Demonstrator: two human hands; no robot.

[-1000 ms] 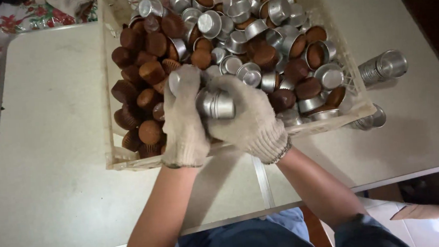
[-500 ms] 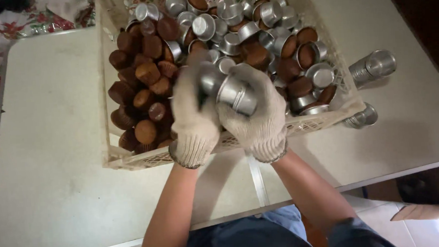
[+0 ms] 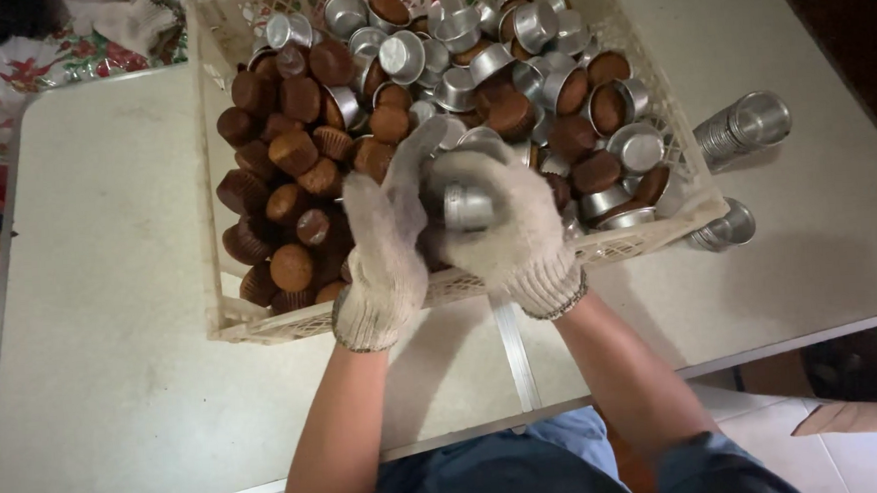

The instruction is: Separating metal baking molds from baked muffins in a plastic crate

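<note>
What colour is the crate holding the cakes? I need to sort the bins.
Cream-white plastic lattice crate, best seen in the head view.

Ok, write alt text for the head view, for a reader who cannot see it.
Two gloved hands, left hand and right hand, grip a small metal cup over a pale plastic crate. The crate holds brown cakes on its left and metal cups, some filled, on its right. Two stacks of cups lie on the white table.

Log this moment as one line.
left hand: gloved, over crate | right hand: grips small round metal baking cup | cream plastic lattice crate: brown muffins, cups
</note>
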